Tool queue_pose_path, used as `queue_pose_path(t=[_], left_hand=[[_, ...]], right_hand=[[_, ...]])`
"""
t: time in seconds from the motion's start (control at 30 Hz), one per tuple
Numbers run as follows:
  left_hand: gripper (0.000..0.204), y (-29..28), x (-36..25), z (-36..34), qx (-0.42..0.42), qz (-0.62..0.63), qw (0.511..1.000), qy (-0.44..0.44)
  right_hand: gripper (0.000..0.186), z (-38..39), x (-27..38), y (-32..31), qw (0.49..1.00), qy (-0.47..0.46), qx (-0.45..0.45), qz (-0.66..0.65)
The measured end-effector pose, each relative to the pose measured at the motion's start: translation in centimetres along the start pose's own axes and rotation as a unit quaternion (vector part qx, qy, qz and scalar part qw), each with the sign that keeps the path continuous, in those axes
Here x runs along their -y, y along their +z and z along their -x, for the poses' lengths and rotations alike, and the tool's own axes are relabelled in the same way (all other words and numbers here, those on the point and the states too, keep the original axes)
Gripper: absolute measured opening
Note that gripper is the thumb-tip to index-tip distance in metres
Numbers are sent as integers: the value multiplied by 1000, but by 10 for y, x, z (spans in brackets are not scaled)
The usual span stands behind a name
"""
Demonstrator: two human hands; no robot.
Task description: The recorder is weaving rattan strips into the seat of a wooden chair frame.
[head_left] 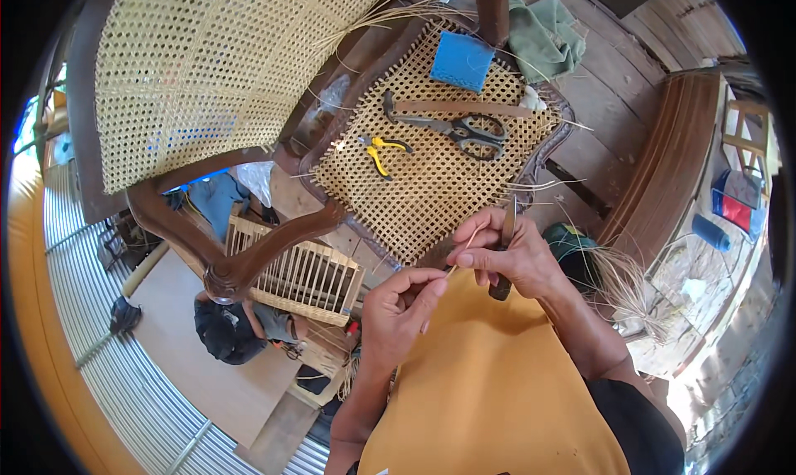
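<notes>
My left hand (402, 313) pinches one end of a thin cane strand (473, 235) between thumb and fingers. My right hand (518, 255) holds a knife (509, 223), blade pointing away from me, while its thumb and fingers press on the same strand. Both hands are just before the near edge of a woven cane chair seat (414, 214). On that seat lie yellow-and-black pliers (378, 162), dark-handled scissors (464, 133), a hammer (464, 108) with a wooden handle and a blue block (462, 60).
The woven chair back (199, 77) rises at left, beside a curved wooden arm (274, 251). Loose cane strands (634, 297) bundle at right. A green cloth (546, 37) lies beyond the seat. Another person in a black cap (222, 330) is at lower left, near a slatted wooden frame (290, 280).
</notes>
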State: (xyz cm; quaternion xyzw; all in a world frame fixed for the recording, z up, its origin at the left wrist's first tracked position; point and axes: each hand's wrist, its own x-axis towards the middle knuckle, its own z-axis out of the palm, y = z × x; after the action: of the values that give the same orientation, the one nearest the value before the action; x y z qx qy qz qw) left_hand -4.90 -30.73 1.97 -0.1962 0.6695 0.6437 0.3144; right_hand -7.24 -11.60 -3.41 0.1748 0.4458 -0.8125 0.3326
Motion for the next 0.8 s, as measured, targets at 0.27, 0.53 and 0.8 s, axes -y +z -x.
queue_pose_path(t=[0.27,0.53,0.8], left_hand=[[15,19,-5,-4,-2,-15,1000,8],[17,29,-8,4,-10,-12,1000,-11],[15,34,-4,12,-35,-30,998,-47]], right_hand=[[17,7,1,-29,999,-42,-14,-31],[8,5,5,-51,992,-102,-58,-47],[11,4,13,-61,990,-131,-58,-9]])
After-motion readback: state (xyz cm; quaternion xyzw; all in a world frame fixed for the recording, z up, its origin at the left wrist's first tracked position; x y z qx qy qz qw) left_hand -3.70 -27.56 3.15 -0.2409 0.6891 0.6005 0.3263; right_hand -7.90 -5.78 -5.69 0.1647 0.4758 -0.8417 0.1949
